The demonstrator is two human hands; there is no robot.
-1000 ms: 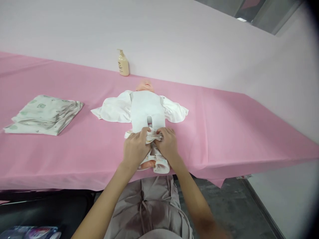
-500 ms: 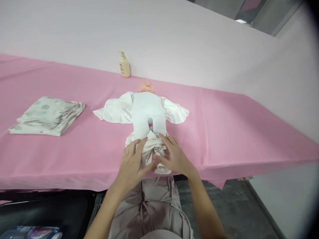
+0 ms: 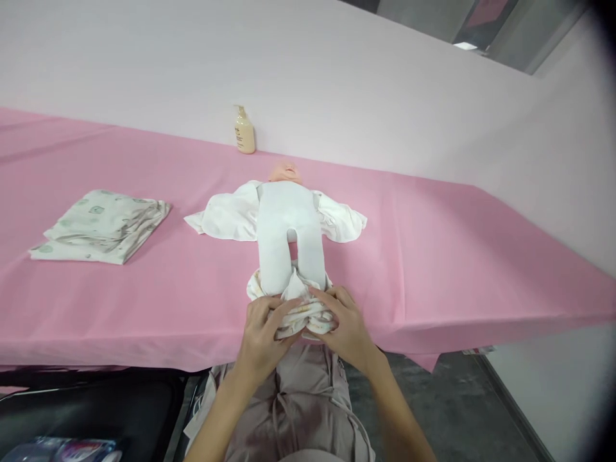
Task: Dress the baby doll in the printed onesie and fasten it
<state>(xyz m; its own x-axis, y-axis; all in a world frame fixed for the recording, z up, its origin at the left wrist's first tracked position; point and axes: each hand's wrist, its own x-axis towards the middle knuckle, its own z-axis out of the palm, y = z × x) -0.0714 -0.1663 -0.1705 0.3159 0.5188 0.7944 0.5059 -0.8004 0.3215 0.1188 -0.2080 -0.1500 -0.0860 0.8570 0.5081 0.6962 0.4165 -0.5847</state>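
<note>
- A doll (image 3: pixel 290 215) in white lies face up on the pink-covered surface (image 3: pixel 462 269), in the middle of the frame, its head toward the wall (image 3: pixel 192 64) and its legs pointing down toward the bottom edge.
- White cloth spreads from both sides of the doll's upper body like wide sleeves, flat on the surface.
- A patterned white garment (image 3: pixel 308 316) is bunched at the lower ends of the doll's legs, just below the centre of the frame, near the surface's front edge; the leg ends go out of sight at its folds.
- The left hand (image 3: pixel 262 330) holds the garment's left side, fingers curled over the top and thumb low, in a narrow grip.
- The right hand (image 3: pixel 347 327) holds the right side in the same way, its thumb and fingers around the gathered folds; the two hands are near each other.
- A cream pump bottle (image 3: pixel 245 136) stands upright above the doll's head, close to the wall.
- A folded cloth (image 3: pixel 99 224) with green prints lies at the left of the frame, well apart from the hands.
- Greyish-mauve clothing (image 3: pixel 308 398) shows at bottom centre, with dark floor (image 3: pixel 433 410) at lower right.
- A package (image 3: pixel 79 449) lies at lower left, cut off by the frame.
</note>
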